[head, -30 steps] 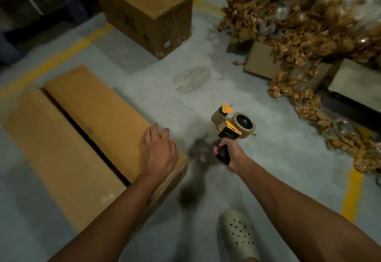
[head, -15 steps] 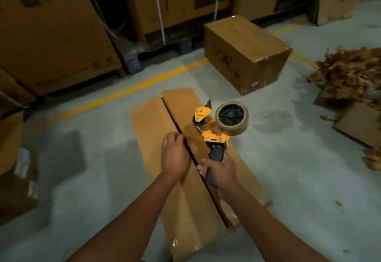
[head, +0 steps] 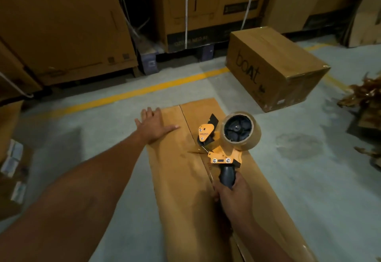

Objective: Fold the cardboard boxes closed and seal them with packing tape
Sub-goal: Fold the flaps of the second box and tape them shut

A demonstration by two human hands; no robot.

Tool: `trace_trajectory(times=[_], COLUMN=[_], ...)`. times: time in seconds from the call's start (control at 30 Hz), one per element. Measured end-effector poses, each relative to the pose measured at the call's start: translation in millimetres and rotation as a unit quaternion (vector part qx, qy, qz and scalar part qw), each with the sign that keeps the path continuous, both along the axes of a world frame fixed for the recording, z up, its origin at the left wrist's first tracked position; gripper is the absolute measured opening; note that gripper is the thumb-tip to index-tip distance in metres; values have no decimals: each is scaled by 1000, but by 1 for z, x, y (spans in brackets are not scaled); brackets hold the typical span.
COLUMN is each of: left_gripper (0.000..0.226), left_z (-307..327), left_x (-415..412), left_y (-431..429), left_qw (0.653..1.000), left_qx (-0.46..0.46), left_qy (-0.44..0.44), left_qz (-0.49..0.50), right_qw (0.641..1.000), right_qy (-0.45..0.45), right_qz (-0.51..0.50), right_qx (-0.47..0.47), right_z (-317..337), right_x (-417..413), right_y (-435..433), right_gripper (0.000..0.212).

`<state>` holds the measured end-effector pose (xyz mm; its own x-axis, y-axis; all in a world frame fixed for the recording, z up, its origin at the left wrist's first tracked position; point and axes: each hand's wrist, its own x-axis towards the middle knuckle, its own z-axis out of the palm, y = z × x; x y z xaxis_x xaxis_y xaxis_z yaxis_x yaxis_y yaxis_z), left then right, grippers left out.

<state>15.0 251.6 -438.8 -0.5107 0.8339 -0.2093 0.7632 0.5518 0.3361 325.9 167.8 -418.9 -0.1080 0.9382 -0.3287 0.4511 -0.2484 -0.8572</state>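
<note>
A: Cardboard box (head: 177,179) on the floor, flaps folded shut. Any writing?
B: I read "boAt" on the carton (head: 288,61) behind; left hand (head: 152,127) flat on one flap, fingers spread; right hand (head: 233,195) grips the tape dispenser (head: 222,148) at the seam.

orange tape dispenser (head: 221,154), brown box (head: 181,179), yellow floor line (head: 132,94)

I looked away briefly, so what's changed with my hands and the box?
The left hand slid forward along the long cardboard box and now presses flat on its left flap; the gap between flaps has narrowed. The right hand still grips the tape dispenser.
</note>
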Motion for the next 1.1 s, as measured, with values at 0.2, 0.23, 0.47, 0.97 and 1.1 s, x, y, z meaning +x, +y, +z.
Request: trace_trajectory(times=[0.2, 0.23, 0.47, 0.97, 1.1], left_gripper=[110, 110, 114, 88, 15], left_z=[-1, -1, 15, 68, 77], left_x=[19, 29, 127, 176, 182], left_y=[-20, -29, -116, -245, -218], left_qw=[999, 999, 994, 973, 974], left_qx=[0, -8, -87, -215, 37], left_qy=[42, 40, 29, 78, -217], left_qz=[15, 24, 65, -10, 58], right_qw=[999, 999, 990, 987, 984], right_qy=[30, 29, -1, -46, -23], right_qz=[4, 10, 71, 132, 160], right_qx=[-38, -45, -124, -76, -74], right_z=[9, 15, 69, 107, 97], right_x=[21, 28, 105, 128, 97], right_y=[5, 4, -13, -79, -81], right_gripper=[21, 21, 37, 31, 38])
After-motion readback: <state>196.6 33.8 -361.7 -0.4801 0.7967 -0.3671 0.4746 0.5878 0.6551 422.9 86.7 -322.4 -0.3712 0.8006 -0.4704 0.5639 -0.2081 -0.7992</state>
